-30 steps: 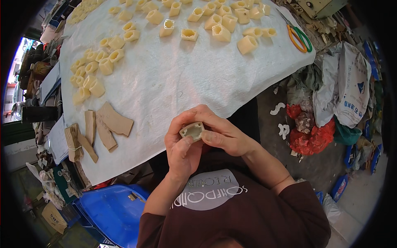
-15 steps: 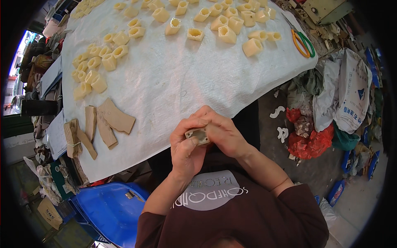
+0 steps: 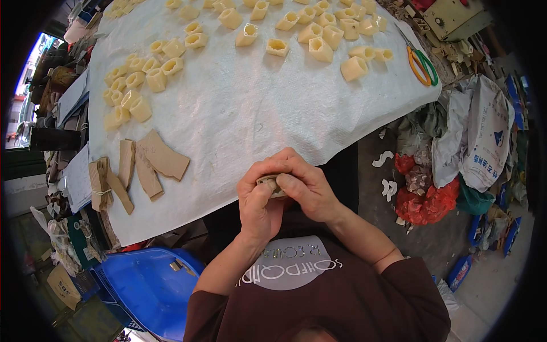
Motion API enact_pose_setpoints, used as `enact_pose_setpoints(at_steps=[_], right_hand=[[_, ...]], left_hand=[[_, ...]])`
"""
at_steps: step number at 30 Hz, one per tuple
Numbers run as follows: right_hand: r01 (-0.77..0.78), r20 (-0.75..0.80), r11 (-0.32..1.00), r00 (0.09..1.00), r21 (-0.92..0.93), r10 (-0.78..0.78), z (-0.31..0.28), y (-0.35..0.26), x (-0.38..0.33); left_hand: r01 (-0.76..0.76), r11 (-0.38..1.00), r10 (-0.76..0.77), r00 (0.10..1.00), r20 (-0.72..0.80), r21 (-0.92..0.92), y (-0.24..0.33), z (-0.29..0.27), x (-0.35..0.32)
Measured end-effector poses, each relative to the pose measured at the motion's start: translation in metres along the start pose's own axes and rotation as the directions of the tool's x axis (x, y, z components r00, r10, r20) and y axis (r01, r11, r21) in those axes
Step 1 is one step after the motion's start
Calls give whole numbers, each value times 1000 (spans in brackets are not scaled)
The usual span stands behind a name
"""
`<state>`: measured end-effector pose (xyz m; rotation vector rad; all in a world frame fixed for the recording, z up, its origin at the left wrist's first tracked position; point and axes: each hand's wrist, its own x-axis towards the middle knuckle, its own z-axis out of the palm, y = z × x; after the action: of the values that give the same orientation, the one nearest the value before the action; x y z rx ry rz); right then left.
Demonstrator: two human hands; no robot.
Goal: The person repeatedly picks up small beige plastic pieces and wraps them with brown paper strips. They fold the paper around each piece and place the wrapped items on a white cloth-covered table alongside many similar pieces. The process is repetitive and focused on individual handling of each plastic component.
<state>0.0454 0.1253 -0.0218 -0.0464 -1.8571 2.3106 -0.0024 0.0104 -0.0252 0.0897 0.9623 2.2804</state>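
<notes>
A white sheet [image 3: 228,114] covers a worktable in a crowded workshop, its near edge running slantwise behind the hands. The left hand [image 3: 256,208] and the right hand [image 3: 316,194] are brought together in front of the person's dark shirt [image 3: 353,302], fingers curled around a small grey-green piece [image 3: 268,179]. Both thumbs press on it from the near side, so the piece sits between the two hands and is mostly covered; its full shape cannot be made out.

To the left of the hands, on the sheet, lie flat brown pieces [image 3: 164,157], with a tied brown bundle [image 3: 99,183] farther left at the table's edge. Well beyond the hands, many pale yellow hollow blocks [image 3: 320,50] are scattered, some standing with their openings up, others on their sides; a cluster of them reaches round to the far left. Scissors [image 3: 409,50] with orange and green handles lie beyond the hands to the right.

Left of the hands and nearer the body is a blue bin [image 3: 151,293]. Off to their right are white scraps [image 3: 383,158] on the floor, a red bag [image 3: 430,202] and a printed white sack [image 3: 484,137].
</notes>
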Motion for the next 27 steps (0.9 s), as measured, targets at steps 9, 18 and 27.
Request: enact_pose_setpoints(at_steps=[9, 18, 27], right_hand=[[162, 98, 965, 985, -205, -145, -6, 2, 2], [215, 19, 946, 976, -244, -217, -4, 7, 1], [451, -72, 758, 837, -472, -543, 9, 17, 2]], left_hand=[[104, 989, -114, 990, -88, -109, 13, 12, 2], [128, 991, -129, 991, -39, -25, 17, 17, -1], [144, 988, -147, 987, -64, -48, 18, 22, -3]])
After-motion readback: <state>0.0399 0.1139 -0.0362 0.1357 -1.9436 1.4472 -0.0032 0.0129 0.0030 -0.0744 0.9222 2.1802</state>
